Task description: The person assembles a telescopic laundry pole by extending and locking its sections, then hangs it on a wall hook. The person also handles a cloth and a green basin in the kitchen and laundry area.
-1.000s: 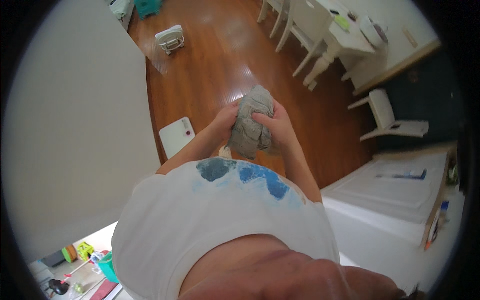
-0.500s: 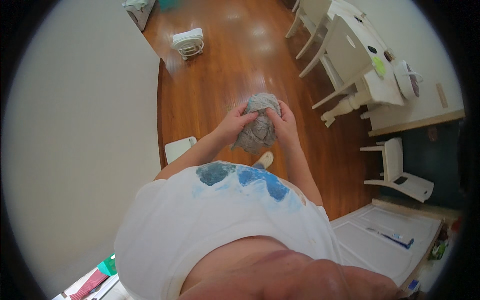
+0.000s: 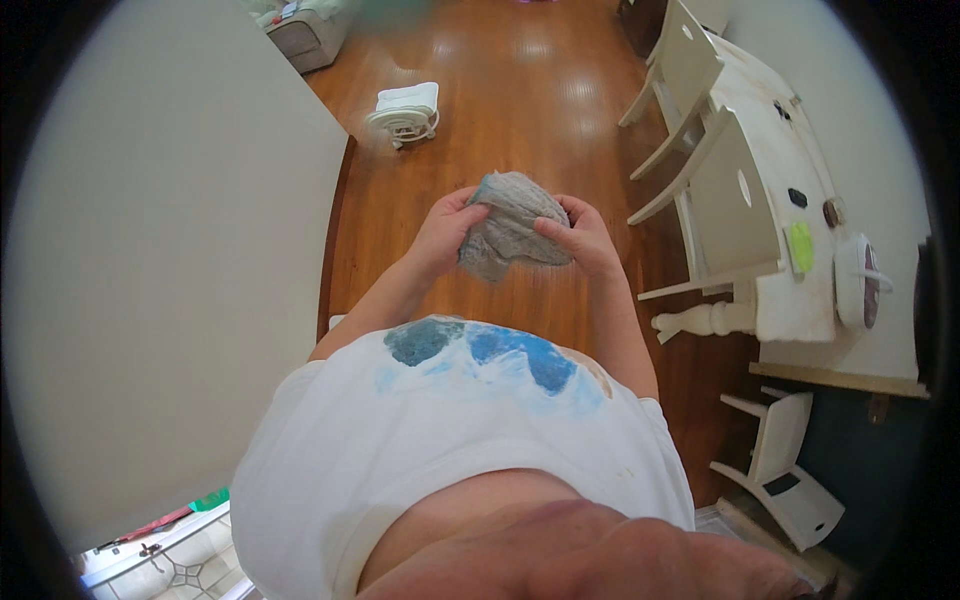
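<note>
Both bare hands hold a crumpled gray cloth (image 3: 515,225) up in front of the chest, above the wooden floor (image 3: 500,115). On the left, the left hand (image 3: 445,228) pinches the cloth's side, thumb on top and fingers curled behind, near a strip of bluish-green edge. Across from it, the right hand (image 3: 588,238) is closed on the other side, its thumb lying flat on the face of the cloth (most of its fingers are hidden behind the fabric).

Farthest left stands a pale wall (image 3: 170,250). Next, beyond its edge, comes part of a gray sofa (image 3: 308,38), then a small white stool (image 3: 408,100) on the floor. Below the hands spreads a white shirt (image 3: 450,430) with blue and dark teal patches. To the right, white chairs (image 3: 735,195) line a white table (image 3: 795,310) bearing a bright green item (image 3: 800,247) and a white container (image 3: 852,285) with a handle.
</note>
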`<control>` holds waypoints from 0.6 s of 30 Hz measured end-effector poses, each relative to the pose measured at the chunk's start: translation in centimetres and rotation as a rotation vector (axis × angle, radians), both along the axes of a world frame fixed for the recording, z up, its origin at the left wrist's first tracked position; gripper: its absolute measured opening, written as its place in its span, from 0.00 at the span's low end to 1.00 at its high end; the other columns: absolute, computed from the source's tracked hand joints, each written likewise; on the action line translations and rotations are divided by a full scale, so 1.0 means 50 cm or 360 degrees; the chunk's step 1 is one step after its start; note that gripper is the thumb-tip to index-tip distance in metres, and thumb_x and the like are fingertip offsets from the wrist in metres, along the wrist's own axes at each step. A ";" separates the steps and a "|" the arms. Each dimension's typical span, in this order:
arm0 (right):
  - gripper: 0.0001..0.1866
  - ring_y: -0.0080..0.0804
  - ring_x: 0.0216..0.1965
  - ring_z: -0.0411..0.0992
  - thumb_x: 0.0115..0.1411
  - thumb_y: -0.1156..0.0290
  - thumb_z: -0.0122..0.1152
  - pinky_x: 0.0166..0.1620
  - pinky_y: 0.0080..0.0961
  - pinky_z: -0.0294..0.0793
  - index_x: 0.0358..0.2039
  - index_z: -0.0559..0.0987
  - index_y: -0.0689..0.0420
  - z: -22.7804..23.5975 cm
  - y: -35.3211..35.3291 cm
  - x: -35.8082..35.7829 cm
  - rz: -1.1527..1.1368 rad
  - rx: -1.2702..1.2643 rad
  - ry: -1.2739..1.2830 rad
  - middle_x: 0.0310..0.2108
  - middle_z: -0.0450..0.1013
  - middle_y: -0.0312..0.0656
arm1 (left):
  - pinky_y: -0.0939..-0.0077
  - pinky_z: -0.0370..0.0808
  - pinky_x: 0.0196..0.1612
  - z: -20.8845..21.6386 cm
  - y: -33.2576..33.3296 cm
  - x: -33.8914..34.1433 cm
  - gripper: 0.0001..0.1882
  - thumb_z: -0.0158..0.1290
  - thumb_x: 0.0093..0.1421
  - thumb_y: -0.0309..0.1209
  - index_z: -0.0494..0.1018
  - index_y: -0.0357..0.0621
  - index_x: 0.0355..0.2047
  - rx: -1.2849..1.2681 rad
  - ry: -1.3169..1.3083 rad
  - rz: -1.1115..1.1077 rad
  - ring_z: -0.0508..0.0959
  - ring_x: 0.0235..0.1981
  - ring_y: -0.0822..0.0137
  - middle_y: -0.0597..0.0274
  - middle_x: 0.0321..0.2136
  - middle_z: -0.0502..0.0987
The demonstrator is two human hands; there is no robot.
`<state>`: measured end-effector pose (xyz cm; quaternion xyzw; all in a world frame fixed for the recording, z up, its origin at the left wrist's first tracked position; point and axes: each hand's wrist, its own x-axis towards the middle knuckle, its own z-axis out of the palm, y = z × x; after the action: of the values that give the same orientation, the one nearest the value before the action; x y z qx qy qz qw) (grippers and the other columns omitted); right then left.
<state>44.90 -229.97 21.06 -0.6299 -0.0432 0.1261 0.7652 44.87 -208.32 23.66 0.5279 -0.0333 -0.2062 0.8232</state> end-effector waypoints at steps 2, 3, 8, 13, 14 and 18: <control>0.15 0.21 0.33 0.70 0.50 0.67 0.67 0.36 0.17 0.70 0.35 0.75 0.60 -0.009 -0.027 0.058 0.0028 0.0096 0.0070 0.31 0.72 0.35 | 0.73 0.71 0.48 0.003 -0.010 0.042 0.14 0.42 0.62 0.26 0.69 0.36 0.47 0.0025 0.0096 0.0056 0.74 0.44 0.67 0.58 0.42 0.75; 0.14 0.21 0.33 0.69 0.51 0.67 0.67 0.36 0.16 0.70 0.35 0.75 0.59 -0.017 -0.042 0.089 0.0045 0.0165 0.0139 0.30 0.72 0.34 | 0.73 0.71 0.49 0.004 -0.012 0.065 0.14 0.42 0.62 0.26 0.69 0.36 0.47 0.0023 0.0126 0.0075 0.74 0.44 0.67 0.57 0.43 0.74; 0.09 0.17 0.36 0.69 0.58 0.69 0.59 0.37 0.12 0.70 0.36 0.73 0.57 -0.071 -0.072 0.257 0.0071 0.0330 0.0194 0.33 0.71 0.33 | 0.69 0.70 0.51 0.004 -0.012 0.216 0.16 0.42 0.62 0.27 0.66 0.34 0.49 -0.0296 0.0286 0.0048 0.74 0.46 0.63 0.55 0.45 0.73; 0.20 0.28 0.46 0.68 0.62 0.60 0.52 0.47 0.26 0.70 0.50 0.69 0.58 -0.079 -0.019 0.388 0.0116 0.0580 0.0223 0.46 0.69 0.38 | 0.65 0.69 0.53 0.010 -0.025 0.385 0.17 0.42 0.62 0.29 0.65 0.35 0.50 -0.0700 0.0327 -0.0177 0.72 0.49 0.61 0.52 0.47 0.72; 0.22 0.30 0.48 0.67 0.62 0.59 0.51 0.49 0.28 0.69 0.52 0.68 0.58 -0.072 -0.002 0.426 0.0127 0.0745 0.0324 0.48 0.68 0.39 | 0.65 0.69 0.53 0.014 -0.028 0.423 0.17 0.42 0.63 0.30 0.65 0.35 0.50 -0.0713 0.0359 -0.0200 0.72 0.49 0.61 0.52 0.47 0.72; 0.24 0.32 0.48 0.68 0.62 0.58 0.50 0.49 0.29 0.69 0.53 0.67 0.60 -0.042 0.032 0.559 0.0088 0.0707 0.0645 0.48 0.69 0.40 | 0.65 0.69 0.52 0.016 -0.007 0.572 0.18 0.42 0.63 0.31 0.65 0.35 0.50 -0.0540 0.0210 -0.0238 0.72 0.48 0.61 0.53 0.47 0.72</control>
<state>72.83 -228.40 18.96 -0.4076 0.0668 0.2575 0.8736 73.49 -208.67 24.45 0.3632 -0.0527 -0.2923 0.8831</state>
